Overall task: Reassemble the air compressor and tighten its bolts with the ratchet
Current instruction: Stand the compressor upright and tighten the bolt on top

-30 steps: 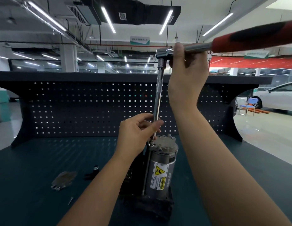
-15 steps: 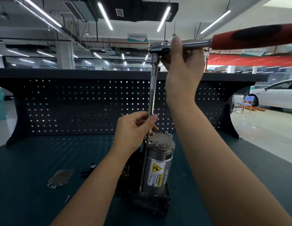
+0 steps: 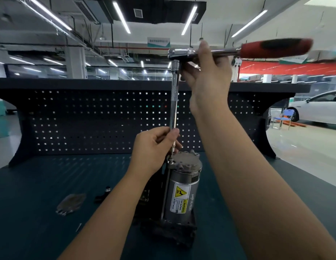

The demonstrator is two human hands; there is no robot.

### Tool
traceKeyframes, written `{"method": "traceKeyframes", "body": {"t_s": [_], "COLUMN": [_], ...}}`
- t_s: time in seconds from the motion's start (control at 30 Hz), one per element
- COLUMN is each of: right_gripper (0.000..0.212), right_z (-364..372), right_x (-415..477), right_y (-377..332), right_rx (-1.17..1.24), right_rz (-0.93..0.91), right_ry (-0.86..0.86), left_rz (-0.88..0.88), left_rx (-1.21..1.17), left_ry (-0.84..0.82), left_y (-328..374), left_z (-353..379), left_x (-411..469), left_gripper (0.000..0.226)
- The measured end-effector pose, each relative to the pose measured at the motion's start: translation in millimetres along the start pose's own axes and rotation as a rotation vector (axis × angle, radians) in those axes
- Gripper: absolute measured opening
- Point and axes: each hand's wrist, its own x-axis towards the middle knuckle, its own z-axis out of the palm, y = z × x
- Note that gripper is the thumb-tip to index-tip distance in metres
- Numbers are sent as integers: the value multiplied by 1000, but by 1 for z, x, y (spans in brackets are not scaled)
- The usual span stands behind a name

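Fingers of the right hand (image 3: 206, 79) curl round the chrome neck of the ratchet (image 3: 274, 46) just behind its head, with the thumb standing up across the shank. The red and black handle sticks out to the right, roughly level and blurred. From the ratchet head a long extension bar (image 3: 174, 102) hangs nearly straight down. The left hand (image 3: 154, 147) pinches the lower end of that bar between thumb and curled fingers, just above the air compressor (image 3: 184, 177).

The air compressor stands upright on its end near the middle of the tabletop (image 3: 32, 212), nearer the front edge than the back. Its grey cylindrical body carries a white and yellow warning label (image 3: 179, 198) facing the camera, and its bottom sits in a dark, blocky base. The bar's tip comes down at a lug on the left rim of the cast end cap (image 3: 186, 159). The left hand partly covers that spot, so I cannot tell whether the tip is seated on a bolt.

Toward the left side of the tabletop, well apart from the compressor, lies a flat grey metal piece (image 3: 70, 203). A small black part (image 3: 104, 194) lies between it and the compressor, and a thin pin (image 3: 78, 227) lies nearer the front edge. A dark perforated back panel (image 3: 107, 119) rises along the back edge. Beyond the right edge, on the shop floor, stand a white car (image 3: 321, 107) and a blue chair (image 3: 284, 117).
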Motion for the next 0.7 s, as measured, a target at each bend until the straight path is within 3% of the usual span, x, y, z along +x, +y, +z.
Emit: {"method": "traceKeyframes", "body": {"t_s": [0.07,0.13,0.2,0.3,0.37,0.43,0.5,0.57,0.63,0.7], "right_gripper": [13,16,12,9,12,9,10,13,10,7], "right_z": [-2,-3,-4,-3,-1,1,-1,-6,-10,-11], "right_x": [5,6,1,-10,-12,-8,-2,2,2,0], "right_y": [-1,0,2,3,5,4,1,1,2,1], "right_rx": [345,454,373,-48,-239,-103,263,460,409,268], "right_rz": [296,377,250,-186,-330,-173,135,289,245,89], "right_ry": [-6,-13,-43,-58,-61,-37,-34,-10,14,-25], "left_rz": [17,18,9,17,18,20,31,28,22,25], "left_rx": [5,-4,-11,-41,-41,-32,-5,8,19,15], "left_ry": [-26,-45,-38,11,24,3,-22,-29,-21,-20], "left_y": [1,0,0,0,0,1,0,0,0,0], "left_z": [-1,-1,0,1,1,0,-2,-2,-1,1], "left_x": [-1,-1,-1,-2,-1,0,0,-1,-1,-1], "left_gripper": [18,19,18,20,18,13,16,18,17,11]}}
